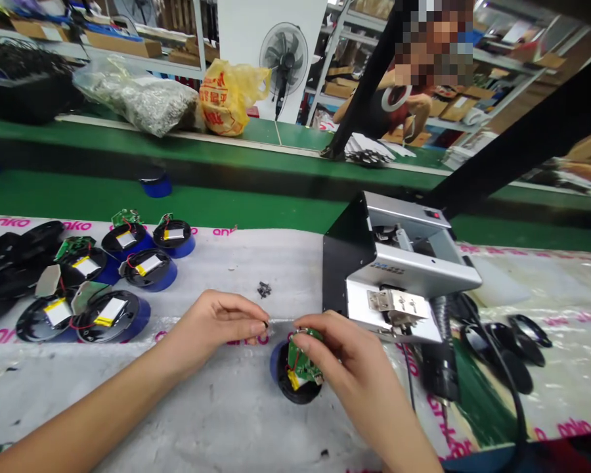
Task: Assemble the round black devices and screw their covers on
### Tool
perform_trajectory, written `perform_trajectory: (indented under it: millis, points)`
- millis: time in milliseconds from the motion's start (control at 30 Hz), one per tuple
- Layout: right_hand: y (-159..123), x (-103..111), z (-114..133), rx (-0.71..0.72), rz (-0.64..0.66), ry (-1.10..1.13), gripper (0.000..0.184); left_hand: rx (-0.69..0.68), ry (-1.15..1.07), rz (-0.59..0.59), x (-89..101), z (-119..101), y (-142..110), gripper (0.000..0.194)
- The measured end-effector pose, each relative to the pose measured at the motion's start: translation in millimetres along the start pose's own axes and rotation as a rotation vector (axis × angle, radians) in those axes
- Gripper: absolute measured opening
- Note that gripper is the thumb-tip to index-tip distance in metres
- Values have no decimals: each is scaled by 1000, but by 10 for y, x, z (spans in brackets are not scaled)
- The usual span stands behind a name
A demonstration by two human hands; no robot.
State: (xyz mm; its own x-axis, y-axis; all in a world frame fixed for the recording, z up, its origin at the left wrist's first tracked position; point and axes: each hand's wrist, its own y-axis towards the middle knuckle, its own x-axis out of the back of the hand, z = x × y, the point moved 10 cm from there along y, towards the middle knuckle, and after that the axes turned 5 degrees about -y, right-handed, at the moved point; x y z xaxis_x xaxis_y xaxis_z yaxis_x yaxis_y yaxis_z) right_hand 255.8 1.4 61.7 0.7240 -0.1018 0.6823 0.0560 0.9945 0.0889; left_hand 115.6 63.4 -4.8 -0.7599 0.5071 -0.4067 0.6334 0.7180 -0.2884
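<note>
My left hand (231,320) is closed in a pinch, with a tiny black part (266,324) at its fingertips, too small to name. Between the thumb and fingers of my right hand (342,355) a green circuit board (300,360) is held tilted up. Beneath the board sits a round black housing with a blue side (276,368), a yellow-taped battery partly showing inside. The fingers hide part of the board. A small pile of black pieces (264,289) lies just beyond my left hand.
Several blue-and-black housings (140,315) with batteries and wired boards stand at the left. To the right are a silver-and-black machine (404,263), an electric screwdriver (440,368) and black rings (529,332). One blue housing (156,184) stands farther back. A person (398,112) is across the bench.
</note>
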Motion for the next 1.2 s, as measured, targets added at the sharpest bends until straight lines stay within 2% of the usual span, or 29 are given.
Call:
perform_trajectory:
  millis: [67,133,200,233,400,500,633,700,833,933,1033,1200]
  points:
    - [-3,-72,11,-7,92,55,15,6,-80,14,-24,32,0,7]
    - [-44,-123,17,-5,141,109,30,12,-148,16,-25,57,12,14]
    - [-99,-121,8,-6,125,131,44,29,-183,23,-32,92,25,17]
    - [-128,-112,-6,-20,111,139,45,39,-185,29,-40,111,29,15]
    - [-245,23,-183,-213,-7,148,16,44,-120,77,-159,169,43,10]
    - [-265,29,-209,-231,15,136,10,33,-45,113,-257,186,53,9]
    - [-282,-116,-260,-280,147,236,11,11,-28,214,-400,190,65,9]
    - [-280,-146,-247,-285,168,293,11,8,0,265,-458,200,72,9]
    - [-241,-101,-138,-195,168,362,8,3,82,326,-535,202,86,8]
    - [-204,-19,-82,-112,163,335,15,-7,148,341,-563,180,88,7]
    - [-177,33,-74,-64,164,292,19,4,123,361,-577,183,84,9]
    - [-202,-55,-237,-193,200,332,24,-6,11,341,-534,200,119,15]
